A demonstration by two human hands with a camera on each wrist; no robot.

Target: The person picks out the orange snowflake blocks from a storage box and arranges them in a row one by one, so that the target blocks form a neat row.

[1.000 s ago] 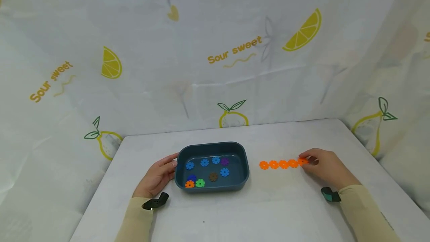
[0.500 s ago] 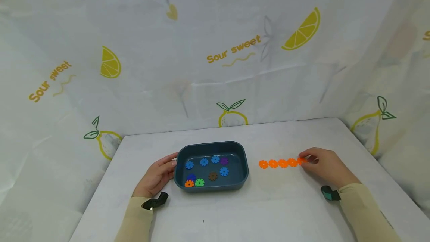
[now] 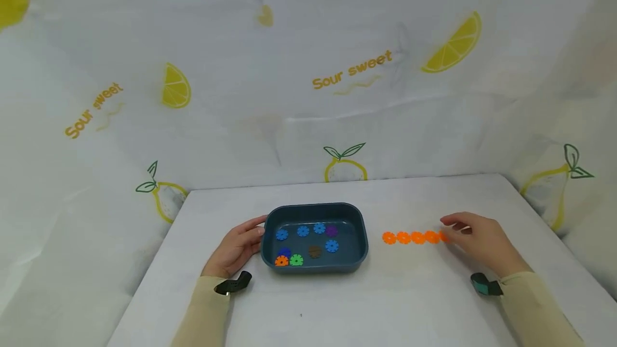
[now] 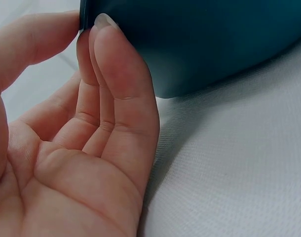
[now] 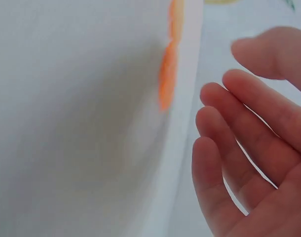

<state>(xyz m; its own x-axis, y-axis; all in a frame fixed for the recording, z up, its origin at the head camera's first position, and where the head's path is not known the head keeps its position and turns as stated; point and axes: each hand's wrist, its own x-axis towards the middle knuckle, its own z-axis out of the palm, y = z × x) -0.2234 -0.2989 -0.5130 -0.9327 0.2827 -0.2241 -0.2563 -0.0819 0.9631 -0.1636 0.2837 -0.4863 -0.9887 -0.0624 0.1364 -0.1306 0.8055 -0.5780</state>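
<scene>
My left hand grips the left end of a dark blue plastic bin. In the left wrist view its thumb and bent fingers meet at the bin's rim. Over the right end of a row of orange notched discs, joined in a line on the table, is my right hand. Its relaxed fingers hold nothing and partly hide the last disc in the head view. The right wrist view shows these fingers apart from the orange discs.
Inside the bin lie several loose discs, among them a green disc, a brown disc, a purple disc and an orange disc. A white cloth covers the table. Behind it hangs a lemon-print curtain.
My right hand has let go of the last orange disc and lifted slightly off it. My left hand stays on the bin. The head view has shifted a little.
</scene>
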